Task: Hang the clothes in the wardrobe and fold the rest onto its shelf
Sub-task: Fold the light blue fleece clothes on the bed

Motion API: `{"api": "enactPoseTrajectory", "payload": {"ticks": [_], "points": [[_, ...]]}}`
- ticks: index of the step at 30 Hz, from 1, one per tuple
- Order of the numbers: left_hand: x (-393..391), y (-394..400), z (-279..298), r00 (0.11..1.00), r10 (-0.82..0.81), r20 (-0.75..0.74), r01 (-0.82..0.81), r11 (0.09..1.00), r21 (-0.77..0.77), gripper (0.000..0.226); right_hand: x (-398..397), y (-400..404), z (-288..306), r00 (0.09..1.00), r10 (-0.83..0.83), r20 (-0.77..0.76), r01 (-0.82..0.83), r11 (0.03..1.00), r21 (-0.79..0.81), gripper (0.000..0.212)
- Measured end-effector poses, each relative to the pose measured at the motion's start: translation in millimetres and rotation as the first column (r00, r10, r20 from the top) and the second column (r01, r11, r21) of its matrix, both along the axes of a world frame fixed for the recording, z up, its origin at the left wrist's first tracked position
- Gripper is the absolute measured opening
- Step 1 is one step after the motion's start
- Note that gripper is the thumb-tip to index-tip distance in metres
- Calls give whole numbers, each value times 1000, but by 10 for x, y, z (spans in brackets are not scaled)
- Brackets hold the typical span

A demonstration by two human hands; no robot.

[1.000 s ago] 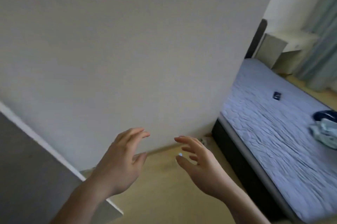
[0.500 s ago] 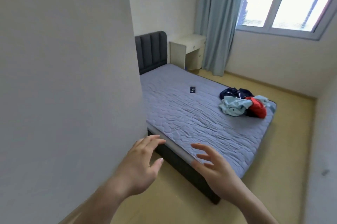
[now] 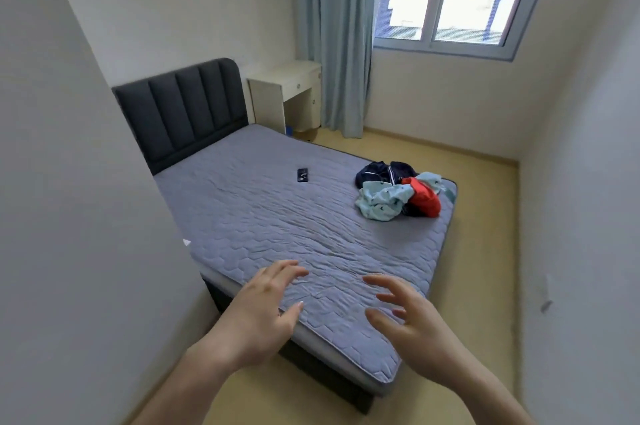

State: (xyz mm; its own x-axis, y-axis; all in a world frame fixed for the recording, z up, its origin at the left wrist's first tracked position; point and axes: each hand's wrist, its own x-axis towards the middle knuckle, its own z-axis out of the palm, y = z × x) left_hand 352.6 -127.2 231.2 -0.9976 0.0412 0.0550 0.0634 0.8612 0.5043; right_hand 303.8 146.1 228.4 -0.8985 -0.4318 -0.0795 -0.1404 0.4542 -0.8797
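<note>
A small pile of clothes (image 3: 398,190) lies near the far right corner of the bed (image 3: 277,216): a navy garment, a light blue patterned one and a red one. My left hand (image 3: 266,313) and my right hand (image 3: 412,324) are raised side by side over the bed's near corner, fingers spread and relaxed, holding nothing. Both hands are well short of the pile. The wardrobe is not in view.
A dark phone (image 3: 302,175) lies mid-bed. A padded dark headboard (image 3: 183,109) stands at the back, a white desk (image 3: 287,92) and blue curtain (image 3: 334,36) beside it. A white wall (image 3: 69,216) fills the left. Yellow floor (image 3: 478,286) runs along the bed's right.
The view has swung right from the white wall to the whole bed and window. The clothes pile has come fully into view. Both hands stay raised and empty.
</note>
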Motion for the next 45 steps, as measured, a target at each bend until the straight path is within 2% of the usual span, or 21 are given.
{"api": "enactPoseTrajectory", "payload": {"ticks": [5,12,20,27,32,38,45], "points": [[-1028,225,-73,988,-144,60,144,990,12,48,-572,322,53,990,-135,-32,136,990,46,38],[-2175,954,8,936,-342,85,340,940,38,47,-1138,962,114,936,-348,-41,350,935,54,38],[-3344,1820,-85,924,-374,81,373,927,24,46,-2204,1793,-16,931,-361,-56,365,929,62,41],[-4355,2590,-297,958,-253,135,248,967,53,44,-3441,2750,-145,963,-267,-30,268,958,101,41],[-4847,2827,-390,978,-135,160,122,989,89,42,-4362,3160,-169,984,-177,-10,177,979,105,39],[-5252,2609,-557,972,47,229,-73,992,106,42,-5411,3000,-344,999,-3,54,-2,995,104,37],[-6038,2176,-1054,934,242,264,-273,958,87,41,-6647,2568,-635,982,163,94,-178,964,195,38]]}}
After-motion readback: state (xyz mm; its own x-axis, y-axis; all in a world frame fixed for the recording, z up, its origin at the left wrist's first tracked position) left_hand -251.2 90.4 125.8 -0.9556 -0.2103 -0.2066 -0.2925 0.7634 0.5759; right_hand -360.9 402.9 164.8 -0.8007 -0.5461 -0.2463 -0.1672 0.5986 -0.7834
